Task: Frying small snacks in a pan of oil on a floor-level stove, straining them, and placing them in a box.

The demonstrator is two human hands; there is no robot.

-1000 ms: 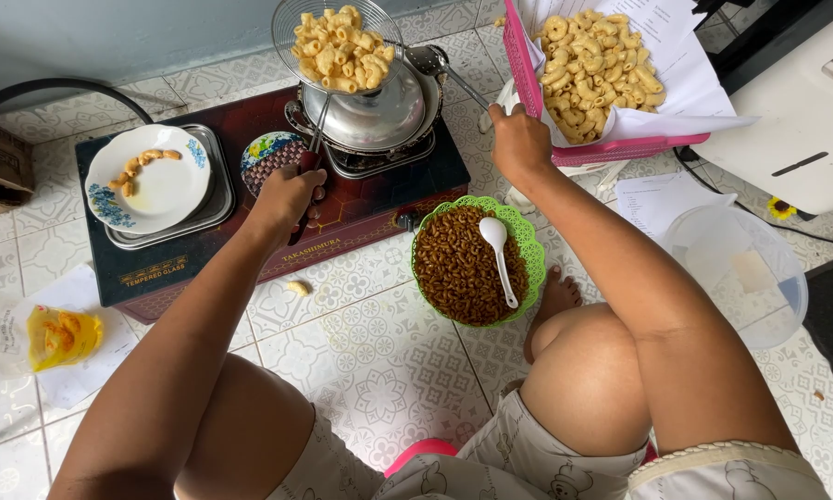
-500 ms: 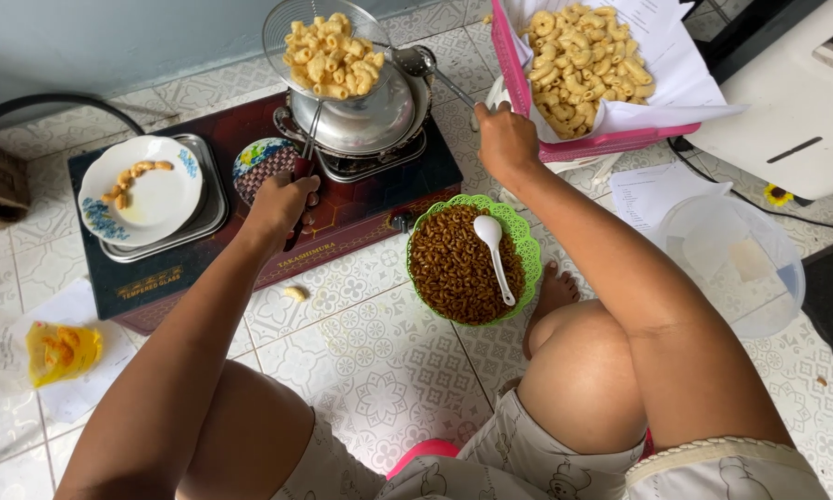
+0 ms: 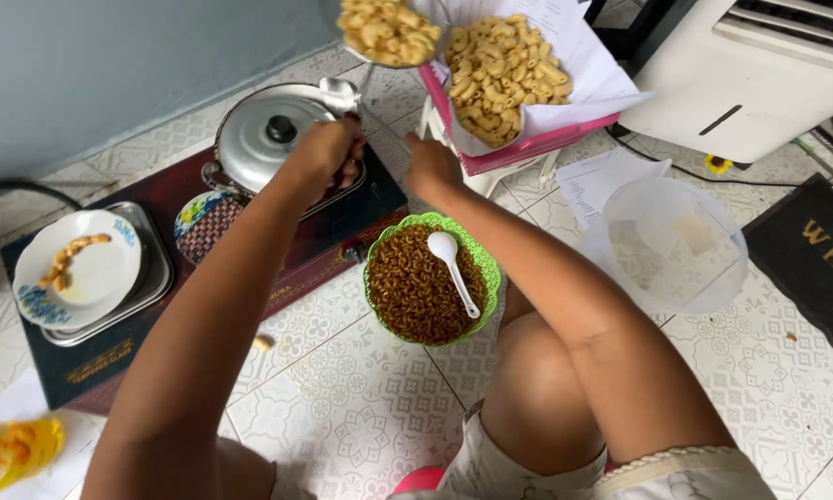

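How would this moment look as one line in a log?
left hand: on strainer handle | right hand: by pink tray | strainer: holds fried macaroni, above tray | pot: lidded

A small yellow plastic packet (image 3: 14, 451) is lying on white paper at the lower left corner of the tiled floor. A printed white sheet (image 3: 600, 181) is resting on the tiles between the pink tray (image 3: 537, 148) and the clear plastic tub (image 3: 668, 243). At the right edge, a dark doormat (image 3: 810, 268) is showing pale lettering. On the stove's front edge (image 3: 111, 356), a small gold label is showing.
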